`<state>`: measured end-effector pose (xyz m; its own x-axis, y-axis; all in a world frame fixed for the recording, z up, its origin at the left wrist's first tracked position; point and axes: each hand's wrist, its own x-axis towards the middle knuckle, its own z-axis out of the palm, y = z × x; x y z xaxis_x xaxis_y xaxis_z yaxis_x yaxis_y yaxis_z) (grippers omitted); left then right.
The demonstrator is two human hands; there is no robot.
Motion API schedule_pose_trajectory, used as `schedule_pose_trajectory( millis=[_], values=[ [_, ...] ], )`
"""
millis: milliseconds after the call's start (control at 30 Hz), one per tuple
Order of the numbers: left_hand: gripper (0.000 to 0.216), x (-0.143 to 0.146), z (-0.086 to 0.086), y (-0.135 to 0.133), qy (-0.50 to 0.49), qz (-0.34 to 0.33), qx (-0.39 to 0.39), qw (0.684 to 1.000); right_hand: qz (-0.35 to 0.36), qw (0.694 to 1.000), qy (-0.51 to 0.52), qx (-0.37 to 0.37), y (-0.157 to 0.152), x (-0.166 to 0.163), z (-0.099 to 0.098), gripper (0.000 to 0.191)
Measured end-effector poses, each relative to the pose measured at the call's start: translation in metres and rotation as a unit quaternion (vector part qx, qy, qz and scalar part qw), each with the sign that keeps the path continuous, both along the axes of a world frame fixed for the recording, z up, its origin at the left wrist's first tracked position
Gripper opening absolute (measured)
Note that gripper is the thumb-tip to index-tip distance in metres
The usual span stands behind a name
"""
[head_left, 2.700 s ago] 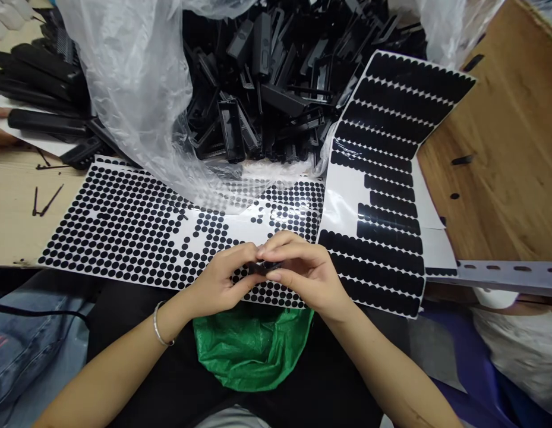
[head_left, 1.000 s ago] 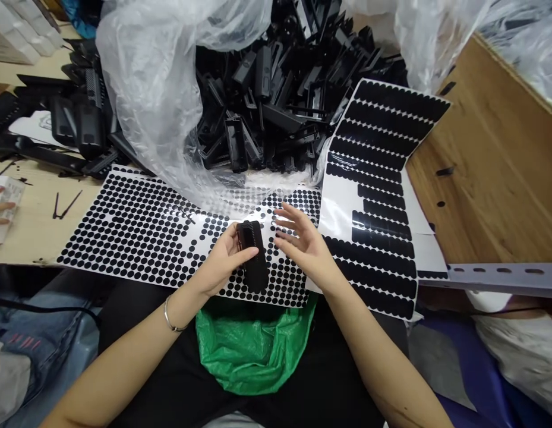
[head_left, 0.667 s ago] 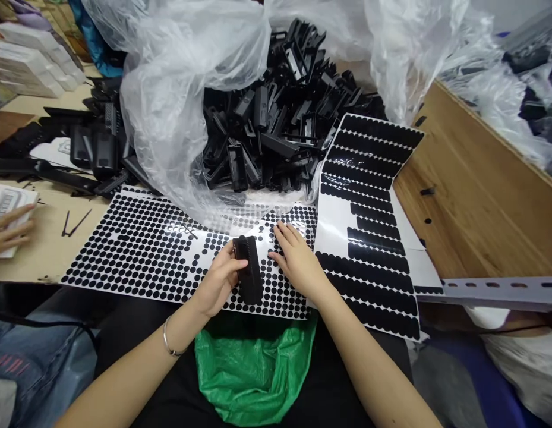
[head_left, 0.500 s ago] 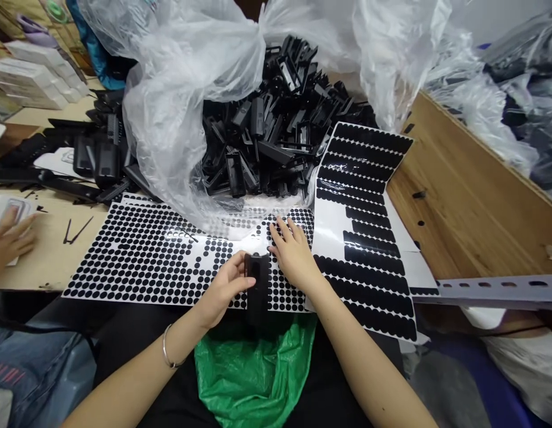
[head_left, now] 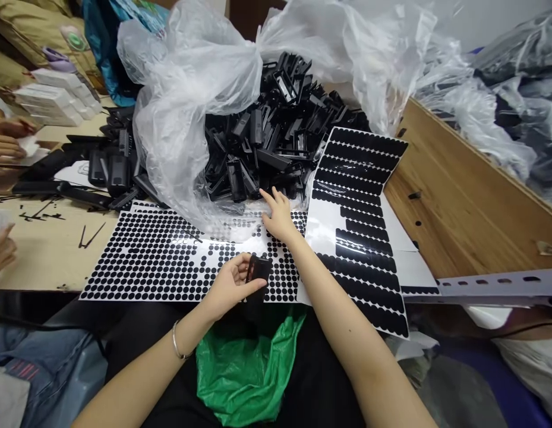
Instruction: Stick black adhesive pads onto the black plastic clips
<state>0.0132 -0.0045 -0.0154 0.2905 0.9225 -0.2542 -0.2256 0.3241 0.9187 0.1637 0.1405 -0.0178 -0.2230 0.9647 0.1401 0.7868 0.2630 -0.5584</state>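
Observation:
My left hand (head_left: 235, 279) grips a black plastic housing (head_left: 259, 270), thumb across its face, above the near edge of a white sheet of round black stickers (head_left: 151, 261). The housing's lower end blends into the dark behind it. My right hand (head_left: 278, 215) is stretched out with fingers apart, over the far part of the sticker sheet. Its fingertips point at the near side of a heap of black plastic housings (head_left: 267, 137), and nothing shows in the fingers. Several stickers are gone from the sheet's middle.
Clear plastic bagging (head_left: 173, 119) drapes round the heap. A second sheet of black stickers (head_left: 369, 249) leans beside a wooden board (head_left: 472, 220) on the right. A green bag (head_left: 244, 380) hangs open at my lap. At the left, another person's hands (head_left: 6, 142) work near white boxes (head_left: 53, 101).
My right hand has moved from the sticker sheet away from me, toward the heap. The housing in my left hand has tilted slightly. The view has shifted a little to the left.

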Motion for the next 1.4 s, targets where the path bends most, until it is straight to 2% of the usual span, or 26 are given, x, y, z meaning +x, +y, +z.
schedule_pose_trajectory(
  millis=[133, 233, 333, 400, 500, 567, 633, 700, 800, 867, 933, 1000, 1067, 1133, 1200, 1300, 1400],
  values=[
    [0.043, -0.001, -0.007, 0.005, -0.004, -0.004, -0.004, 1.000, -0.013, 0.999, 0.048, 0.014, 0.004, -0.004, 0.004, 0.055],
    [0.049, -0.002, -0.007, 0.005, -0.009, -0.019, -0.007, 1.000, -0.023, 0.983, 0.174, 0.060, 0.000, -0.002, 0.013, 0.039],
    [0.046, -0.002, -0.003, 0.003, -0.028, -0.030, -0.015, 0.999, -0.065, 0.923, 0.368, 0.092, -0.005, 0.005, 0.022, 0.027],
    [0.039, -0.003, 0.001, 0.003, -0.042, -0.040, -0.026, 0.998, -0.086, 0.872, 0.475, 0.076, -0.009, 0.013, 0.030, 0.025],
    [0.034, -0.005, 0.004, 0.003, -0.043, -0.041, -0.047, 0.997, -0.074, 0.815, 0.574, 0.000, -0.019, 0.027, 0.044, 0.026],
    [0.036, -0.007, 0.003, 0.002, -0.031, -0.033, -0.048, 0.998, -0.037, 0.801, 0.595, -0.060, -0.030, 0.034, 0.053, 0.025],
    [0.040, -0.008, 0.000, 0.000, -0.015, -0.031, -0.013, 0.999, 0.020, 0.808, 0.577, -0.113, -0.041, 0.038, 0.060, 0.023],
    [0.043, -0.009, -0.004, -0.003, 0.028, -0.019, 0.054, 0.998, 0.081, 0.827, 0.534, -0.157, -0.053, 0.038, 0.063, 0.021],
    [0.049, -0.006, -0.006, -0.007, 0.085, 0.043, 0.114, 0.989, 0.156, 0.849, 0.465, -0.199, -0.069, 0.036, 0.063, 0.016],
    [0.053, -0.002, -0.004, -0.006, 0.040, 0.072, 0.084, 0.993, 0.183, 0.868, 0.415, -0.202, -0.075, 0.035, 0.061, 0.015],
    [0.045, 0.000, -0.002, -0.003, -0.036, 0.087, 0.027, 0.995, 0.179, 0.903, 0.352, -0.173, -0.078, 0.035, 0.057, 0.021],
    [0.035, 0.001, -0.001, 0.003, -0.088, 0.122, -0.019, 0.988, 0.138, 0.952, 0.255, -0.098, -0.077, 0.036, 0.053, 0.033],
    [0.028, -0.001, -0.001, 0.009, -0.130, 0.177, -0.051, 0.974, 0.094, 0.989, 0.107, -0.025, -0.074, 0.039, 0.048, 0.035],
    [0.021, -0.003, -0.002, 0.013, -0.170, 0.227, -0.090, 0.955, 0.083, 0.996, -0.031, -0.011, -0.071, 0.041, 0.043, 0.027],
    [0.011, -0.005, -0.001, 0.014, -0.196, 0.257, -0.132, 0.937, 0.096, 0.990, -0.099, -0.039, -0.069, 0.040, 0.038, 0.023],
    [0.012, -0.006, 0.002, 0.014, -0.215, 0.285, -0.172, 0.918, 0.094, 0.989, -0.097, -0.061, -0.069, 0.036, 0.032, 0.020],
    [0.016, -0.004, 0.005, 0.014, -0.229, 0.307, -0.169, 0.908, 0.083, 0.992, -0.075, -0.066, -0.068, 0.031, 0.029, 0.018]
  ],
)
